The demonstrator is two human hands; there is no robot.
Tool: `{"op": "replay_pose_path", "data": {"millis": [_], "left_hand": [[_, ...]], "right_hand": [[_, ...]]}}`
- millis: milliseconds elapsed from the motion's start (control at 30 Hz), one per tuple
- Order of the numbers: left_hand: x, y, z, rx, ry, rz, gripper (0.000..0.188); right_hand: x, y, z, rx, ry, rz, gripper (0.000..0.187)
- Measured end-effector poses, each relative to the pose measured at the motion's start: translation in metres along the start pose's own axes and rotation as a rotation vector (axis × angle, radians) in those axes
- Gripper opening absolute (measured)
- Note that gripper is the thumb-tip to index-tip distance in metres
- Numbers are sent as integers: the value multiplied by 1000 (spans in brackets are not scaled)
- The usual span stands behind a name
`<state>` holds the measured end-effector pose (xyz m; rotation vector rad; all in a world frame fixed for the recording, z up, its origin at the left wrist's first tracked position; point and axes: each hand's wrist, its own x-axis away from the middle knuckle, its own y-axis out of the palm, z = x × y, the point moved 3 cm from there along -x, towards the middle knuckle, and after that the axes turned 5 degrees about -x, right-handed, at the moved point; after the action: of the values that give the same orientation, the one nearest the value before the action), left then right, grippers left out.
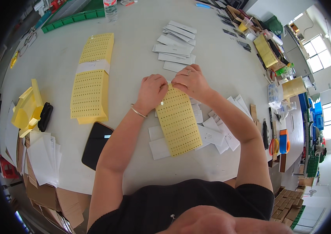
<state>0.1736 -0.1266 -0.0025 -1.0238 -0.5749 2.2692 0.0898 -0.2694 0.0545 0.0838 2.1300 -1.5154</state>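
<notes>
At the far left of the white table (220,66) lay a loose heap of folded yellow paper backing strips (28,107), with a small black oblong case (45,116) just beside it and a sheaf of white paper sheets (43,156) nearer the person. Next came a long stack of yellow perforated sheets bound with a white paper band (91,82), and below its near end a black smartphone, screen up (96,144).

The left forearm rose from the lower edge, bent at the elbow and angled inward, a thin metal bangle (138,112) at the wrist. The left hand (152,91) was curled knuckles-up, its fingers drawn together and pinched on the top edge of a single yellow perforated sheet (178,123). That sheet lay slanted on the table in front of the person, between the two forearms, its far end lifted into the hands and its near end resting over scattered white cards (216,134).

The right hand (191,82) met the left at the same top edge, fingers bent and closed on the sheet's corner, a ring showing on one finger. The right forearm ran down and outward to the shoulder.

Beyond the hands sat a fanned pile of white rectangular labels (176,46). At the right rim lay orange-handled scissors (273,146).
</notes>
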Motion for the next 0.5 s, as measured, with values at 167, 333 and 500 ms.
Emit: {"op": "replay_pose_path", "data": {"millis": [167,333,500], "left_hand": [[2,0,-1,9,-26,-30,9],[2,-3,2,-13,-29,-50,9],[1,0,3,-9,-2,-35,9]], "right_hand": [[-1,-1,2,-51,26,-6,5],[-6,-9,70,-350,489,102,11],[2,12,102,-169,585,5,11]]}}
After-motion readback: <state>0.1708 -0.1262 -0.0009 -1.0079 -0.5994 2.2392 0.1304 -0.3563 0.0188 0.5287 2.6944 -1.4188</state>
